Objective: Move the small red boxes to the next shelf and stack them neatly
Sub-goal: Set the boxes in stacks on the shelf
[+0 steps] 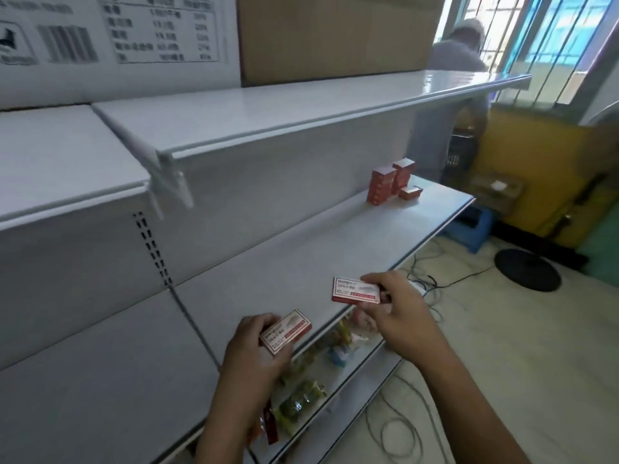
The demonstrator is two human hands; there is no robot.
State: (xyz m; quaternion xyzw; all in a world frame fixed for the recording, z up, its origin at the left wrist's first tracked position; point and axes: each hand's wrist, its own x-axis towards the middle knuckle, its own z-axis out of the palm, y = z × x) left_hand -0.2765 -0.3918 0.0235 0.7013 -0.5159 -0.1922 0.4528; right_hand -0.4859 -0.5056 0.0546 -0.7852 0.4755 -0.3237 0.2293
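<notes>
My left hand grips one small red and white box near the front edge of the middle white shelf. My right hand pinches a second small red box by its right end, held flat just above that shelf's front edge. Far along the same shelf, two stacks of red boxes stand against the back panel. One loose red box lies beside them.
A lower shelf holds several wrapped snack packets. The upper shelf carries a brown carton and a white carton. Cables lie on the floor at right, with a black fan base, a blue stool and a person by the window.
</notes>
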